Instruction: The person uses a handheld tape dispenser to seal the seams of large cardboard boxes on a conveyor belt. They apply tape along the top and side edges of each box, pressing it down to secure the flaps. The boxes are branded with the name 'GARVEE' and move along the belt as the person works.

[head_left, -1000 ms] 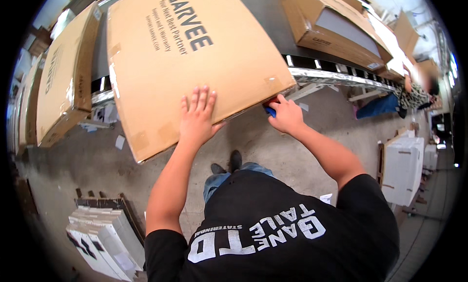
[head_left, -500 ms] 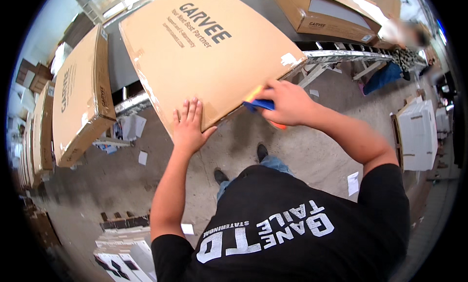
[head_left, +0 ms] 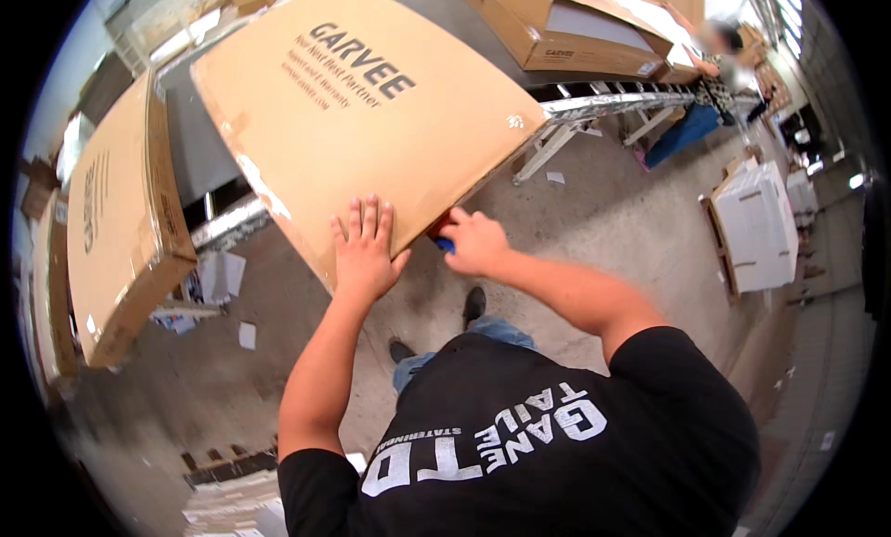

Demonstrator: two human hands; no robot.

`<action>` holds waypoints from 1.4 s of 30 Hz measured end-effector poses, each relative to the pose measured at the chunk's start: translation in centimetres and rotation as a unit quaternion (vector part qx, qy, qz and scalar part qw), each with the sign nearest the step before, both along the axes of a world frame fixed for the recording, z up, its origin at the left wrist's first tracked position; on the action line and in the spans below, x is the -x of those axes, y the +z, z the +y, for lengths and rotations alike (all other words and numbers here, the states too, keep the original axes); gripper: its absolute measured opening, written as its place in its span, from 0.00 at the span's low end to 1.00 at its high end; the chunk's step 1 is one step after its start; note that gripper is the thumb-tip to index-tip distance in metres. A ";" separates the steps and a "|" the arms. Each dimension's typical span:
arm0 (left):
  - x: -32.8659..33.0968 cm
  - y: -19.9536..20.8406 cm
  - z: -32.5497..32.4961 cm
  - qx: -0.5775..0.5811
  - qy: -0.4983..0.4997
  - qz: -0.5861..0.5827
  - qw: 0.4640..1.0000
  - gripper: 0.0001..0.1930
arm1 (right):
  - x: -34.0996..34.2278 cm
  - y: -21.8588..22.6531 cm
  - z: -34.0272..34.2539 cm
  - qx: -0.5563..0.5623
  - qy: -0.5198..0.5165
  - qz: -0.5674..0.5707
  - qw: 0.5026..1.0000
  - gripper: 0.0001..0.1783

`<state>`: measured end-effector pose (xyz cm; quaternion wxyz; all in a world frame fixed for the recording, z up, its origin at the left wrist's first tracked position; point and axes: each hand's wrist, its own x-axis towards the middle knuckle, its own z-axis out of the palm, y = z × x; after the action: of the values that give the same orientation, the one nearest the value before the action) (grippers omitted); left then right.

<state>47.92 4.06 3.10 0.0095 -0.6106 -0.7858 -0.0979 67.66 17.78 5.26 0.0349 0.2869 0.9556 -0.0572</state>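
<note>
Box (head_left: 371, 133) steadied, I judge, by left hand (head_left: 366, 258), spread flat, empty. Right hand (head_left: 477, 245), curled, grips red-and-blue tool (head_left: 446, 245).

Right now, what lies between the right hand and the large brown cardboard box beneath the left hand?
The head view shows a red-and-blue handheld tool, gripped by the right hand.

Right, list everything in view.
Big carton: 1, brown, centre
Left cartons: at least 2, brown, left
Far carton: 1, brown, upper right
Conveyor: 1, grey, under cartons
Tool: 1, red-blue, carton's near edge
Stacks: at least 2, whitish, right, lower left
Papers: several, white, on floor
Co-worker: 1, blue-trousered, upper right
Shirt: 1, black, bottom
Jeans: 1, blue, by shirt
Shoes: 2, dark, floor
Left hand: 1, bare, on big carton
Right hand: 1, bare, on tool
</note>
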 end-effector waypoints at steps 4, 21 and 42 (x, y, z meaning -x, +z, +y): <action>-0.1 -1.1 3.6 -0.012 -0.066 0.029 0.997 0.45 | -2.6 -5.1 0.4 -0.078 0.086 -0.068 0.991 0.17; -8.4 4.0 27.7 0.029 -0.054 0.057 0.997 0.41 | -20.4 1.6 28.8 0.675 -0.257 0.372 0.584 0.40; 0.2 8.3 27.6 0.132 -0.217 -0.295 0.921 0.42 | -8.9 3.8 16.7 0.527 -0.252 0.468 0.663 0.31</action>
<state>47.77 31.65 11.41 -0.3248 -0.7052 -0.6074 -0.1682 76.59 34.46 9.04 -0.2875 0.3861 0.5476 -0.6844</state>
